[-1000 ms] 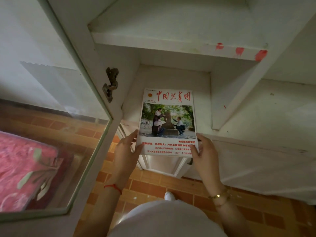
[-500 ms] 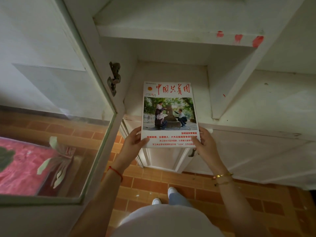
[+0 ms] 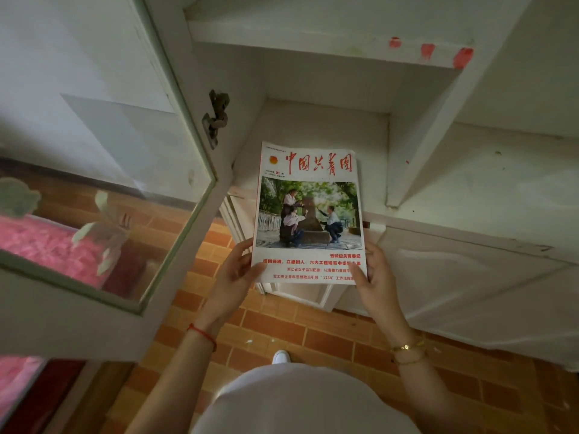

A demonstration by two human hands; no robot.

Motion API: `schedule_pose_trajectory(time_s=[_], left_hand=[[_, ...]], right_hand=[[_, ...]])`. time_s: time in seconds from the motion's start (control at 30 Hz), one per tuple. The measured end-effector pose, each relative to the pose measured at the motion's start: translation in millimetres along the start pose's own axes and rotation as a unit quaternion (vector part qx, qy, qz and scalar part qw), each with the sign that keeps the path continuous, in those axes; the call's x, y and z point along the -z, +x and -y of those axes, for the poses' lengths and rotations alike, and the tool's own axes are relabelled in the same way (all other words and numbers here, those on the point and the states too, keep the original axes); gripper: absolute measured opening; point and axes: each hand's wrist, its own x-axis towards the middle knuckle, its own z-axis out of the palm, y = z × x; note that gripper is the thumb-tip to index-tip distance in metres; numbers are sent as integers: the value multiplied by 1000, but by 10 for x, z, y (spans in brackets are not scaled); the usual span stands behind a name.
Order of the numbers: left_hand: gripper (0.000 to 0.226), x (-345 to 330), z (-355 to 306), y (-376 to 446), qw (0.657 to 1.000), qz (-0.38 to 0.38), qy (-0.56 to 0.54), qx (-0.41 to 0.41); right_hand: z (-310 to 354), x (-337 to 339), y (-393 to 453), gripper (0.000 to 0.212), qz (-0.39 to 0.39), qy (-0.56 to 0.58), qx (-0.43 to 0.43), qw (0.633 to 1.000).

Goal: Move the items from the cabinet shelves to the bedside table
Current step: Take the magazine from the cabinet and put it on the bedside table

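Head view: flat glossy magazine (image 3: 308, 214), white cover with red title characters and a photo panel, held face-up in front of the white painted cabinet (image 3: 470, 183), far end over the lower shelf (image 3: 313, 126). Left hand (image 3: 233, 278) pinches its bottom-left corner, right hand (image 3: 374, 277) pinches bottom-right, thumbs on top. Glass-paned door (image 3: 103, 189) stands open left; orange-brown brick-pattern tile floor (image 3: 282, 327) below.

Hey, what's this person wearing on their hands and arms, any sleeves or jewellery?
Both forearms are bare, with no sleeves in view. The left hand has a thin red string bracelet round its wrist. The right hand has two slim gold-coloured bracelets at its wrist. No rings are visible, and no gloves.
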Motion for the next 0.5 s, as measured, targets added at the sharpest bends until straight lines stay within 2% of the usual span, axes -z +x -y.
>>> schedule_pose_trajectory(time_s=[0.23, 0.33, 0.5], left_hand=[[47, -584, 138, -790, 997, -78, -22, -2], [44, -879, 215, -1174, 993, -105, -49, 9], [44, -1465, 376, -1896, 978, -195, -76, 22]], right_hand=[[-90, 582, -373, 44, 71, -15, 39, 997], [-193, 855, -502, 45, 108, -27, 29, 993], [-340, 1274, -765, 45, 197, -30, 24, 980]])
